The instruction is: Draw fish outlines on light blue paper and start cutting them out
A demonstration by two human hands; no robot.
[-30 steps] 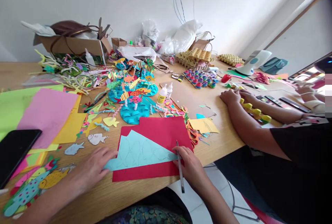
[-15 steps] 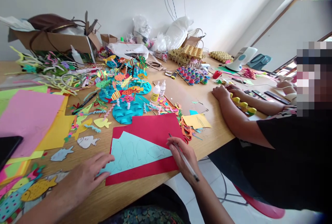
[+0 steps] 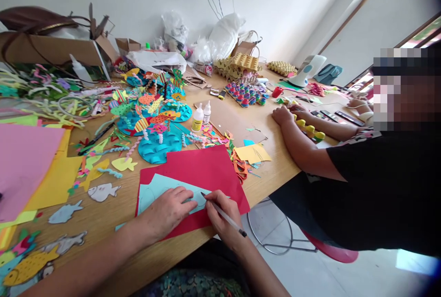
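Note:
My right hand [image 3: 223,216] grips a clear pen with a black end [image 3: 229,220], its tip at the light blue paper [image 3: 161,186]. Pencil-like fish outlines show on that paper, partly hidden under my left hand [image 3: 170,210], which lies flat across it with fingers stretched out. Beneath the blue sheet is a red sheet of card [image 3: 200,164] near the table's front edge. To the left lie a white fish cutout [image 3: 103,192], a pale blue fish cutout [image 3: 65,212] and a yellow spotted fish [image 3: 32,267].
Blue painted egg-carton bases [image 3: 160,148] carry paper fish behind the card. Two glue bottles [image 3: 197,119] stand beside them. Orange scissors [image 3: 240,168] lie among scraps on the right. A person in black [image 3: 379,182] sits at the right, forearms on the table [image 3: 275,164].
My left hand has moved right, from the blue paper's left edge onto its middle. The pen tip has come down to the paper. The view has shifted somewhat rightward.

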